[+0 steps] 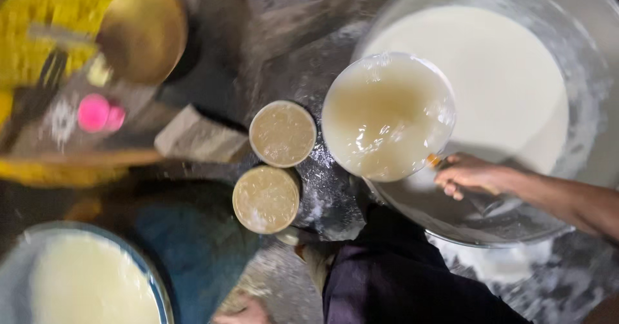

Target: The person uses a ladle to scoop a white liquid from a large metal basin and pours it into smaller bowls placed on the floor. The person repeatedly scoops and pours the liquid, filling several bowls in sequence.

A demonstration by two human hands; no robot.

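Right hand (469,177) gripping the handle of a round ladle bowl (388,116) full of pale liquid, hanging over the big metal pan (580,92) of white milk, two filled cups (282,134) standing just beside, left hand not showing.

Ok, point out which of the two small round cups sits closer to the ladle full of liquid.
The upper cup, beside the pale block. Its rim nearly meets the ladle that the right hand holds over the big basin; the lower cup sits farther off.
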